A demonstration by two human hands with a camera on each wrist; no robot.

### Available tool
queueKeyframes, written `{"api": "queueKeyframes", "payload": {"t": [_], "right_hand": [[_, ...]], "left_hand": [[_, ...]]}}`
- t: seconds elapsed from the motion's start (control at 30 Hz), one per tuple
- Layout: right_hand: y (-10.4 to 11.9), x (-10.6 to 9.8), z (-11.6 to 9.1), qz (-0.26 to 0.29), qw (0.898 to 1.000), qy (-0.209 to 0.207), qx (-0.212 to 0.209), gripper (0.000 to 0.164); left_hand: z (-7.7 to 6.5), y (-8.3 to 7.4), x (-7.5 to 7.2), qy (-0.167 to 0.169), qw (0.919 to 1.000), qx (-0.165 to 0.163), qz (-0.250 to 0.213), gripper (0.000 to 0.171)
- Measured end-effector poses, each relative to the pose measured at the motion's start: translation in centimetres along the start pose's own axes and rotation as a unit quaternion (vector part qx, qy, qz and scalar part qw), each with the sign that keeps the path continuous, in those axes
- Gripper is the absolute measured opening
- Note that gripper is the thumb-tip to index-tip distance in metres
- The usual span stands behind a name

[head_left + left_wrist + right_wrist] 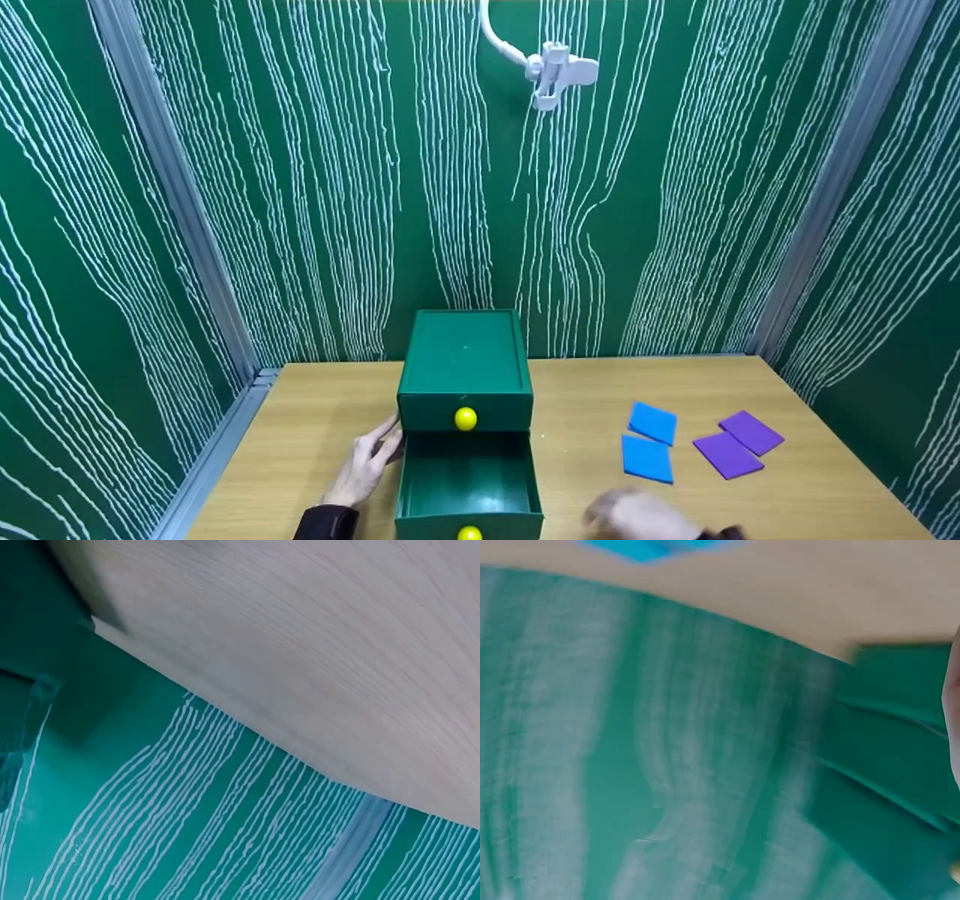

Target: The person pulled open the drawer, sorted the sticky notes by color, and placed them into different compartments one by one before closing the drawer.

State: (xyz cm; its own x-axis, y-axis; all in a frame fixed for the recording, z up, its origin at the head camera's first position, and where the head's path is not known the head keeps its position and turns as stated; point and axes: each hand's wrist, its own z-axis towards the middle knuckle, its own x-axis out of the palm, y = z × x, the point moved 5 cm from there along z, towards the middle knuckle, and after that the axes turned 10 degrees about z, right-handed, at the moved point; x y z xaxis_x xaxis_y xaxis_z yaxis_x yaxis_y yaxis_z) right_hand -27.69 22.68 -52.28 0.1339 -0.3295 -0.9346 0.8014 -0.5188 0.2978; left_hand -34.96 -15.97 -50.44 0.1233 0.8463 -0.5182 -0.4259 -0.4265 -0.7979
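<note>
A green two-drawer cabinet [465, 352] stands on the table, its upper drawer closed. The lower drawer [469, 487] is pulled out toward me, its bare inside floor showing. Each drawer has a round yellow knob; the upper knob [466, 418] faces me. My left hand [364, 466] rests along the cabinet's left side with fingers extended, fingertips right at its wall. To the right of the lower drawer, my right hand [637, 516] is blurred by motion, over the front of the table, with nothing visible in it. Nearest beyond it lies a blue square [647, 458].
A second blue square [652, 423] lies just behind the first. Farther right, a purple square [728, 454] slightly overlaps another purple square [752, 432]. Green walls with white wavy lines enclose the wooden table [315, 405]. A white clamp [555, 75] hangs above the back.
</note>
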Motion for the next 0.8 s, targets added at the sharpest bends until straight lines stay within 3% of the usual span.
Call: {"api": "queueKeyframes", "payload": {"t": [0.1,0.17,0.27,0.33,0.4,0.47,0.67,0.8], "right_hand": [[-3.7,-1.1,-1.6,-0.028,0.997,-0.059,0.052,0.028],[-6.5,-1.4,-2.7,-0.014,0.988,-0.092,0.126,0.044],[-9.6,-1.2,-4.2,0.014,0.958,-0.068,0.278,0.064],[-10.7,-0.5,-4.8,0.035,0.941,-0.055,0.332,0.067],[-11.4,0.5,-5.0,0.035,0.93,-0.033,0.365,0.069],[-11.6,1.2,-5.0,0.03,0.925,-0.021,0.378,0.071],[-11.0,0.6,-4.3,-0.063,0.94,-0.077,0.325,0.065],[-10.6,0.3,-3.9,-0.1,0.942,-0.084,0.31,0.061]], "left_hand": [[-0.3,-1.5,-0.4,0.007,0.9999,-0.001,-0.01,0.052],[-0.2,-1.3,-0.3,0.0,0.9999,0.001,-0.016,0.052],[0.0,-0.1,0.1,-0.009,0.9996,0.005,-0.025,0.052],[0.2,1.1,0.5,-0.011,0.9992,0.01,-0.037,0.053],[0.2,1.1,0.6,-0.008,0.999,0.013,-0.041,0.052],[0.1,1.0,0.7,-0.003,0.9986,0.016,-0.05,0.052],[-0.2,-1.1,0.1,-0.005,0.9987,0.024,-0.044,0.05],[-0.5,-2.2,-0.4,-0.009,0.9993,0.027,-0.023,0.05]]}}
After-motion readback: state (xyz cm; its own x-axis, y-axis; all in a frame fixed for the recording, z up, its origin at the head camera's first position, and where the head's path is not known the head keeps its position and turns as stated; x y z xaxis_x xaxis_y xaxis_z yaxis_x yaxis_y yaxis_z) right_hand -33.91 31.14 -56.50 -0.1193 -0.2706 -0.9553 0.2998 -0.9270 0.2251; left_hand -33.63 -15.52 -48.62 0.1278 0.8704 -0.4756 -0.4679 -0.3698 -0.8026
